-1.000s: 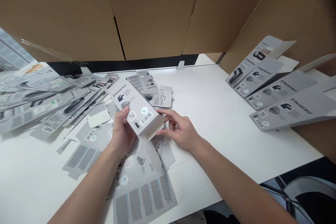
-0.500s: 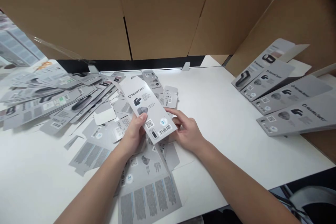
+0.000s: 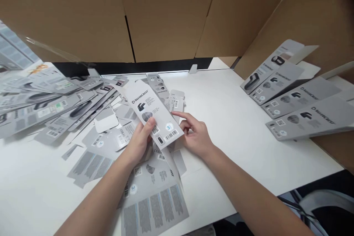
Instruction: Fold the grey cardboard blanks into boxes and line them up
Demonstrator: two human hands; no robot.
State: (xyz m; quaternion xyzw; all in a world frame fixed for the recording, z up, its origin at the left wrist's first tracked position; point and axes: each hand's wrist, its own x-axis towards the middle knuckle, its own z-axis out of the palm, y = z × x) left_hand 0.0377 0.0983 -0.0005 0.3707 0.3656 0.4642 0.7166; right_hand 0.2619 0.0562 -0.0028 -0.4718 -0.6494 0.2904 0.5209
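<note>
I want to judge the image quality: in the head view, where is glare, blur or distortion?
Head view: a bright glare strip runs along the far edge of the white table; the pile of flat packages at left is smeared and stretched by the lens; print on the box in the left hand stays readable.

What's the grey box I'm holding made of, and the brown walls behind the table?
Grey box: looks like thin printed paperboard with a slight sheen; its flaps bend along creases. Brown walls: probably matte corrugated cardboard, plain brown sheets meeting at seams.
</note>
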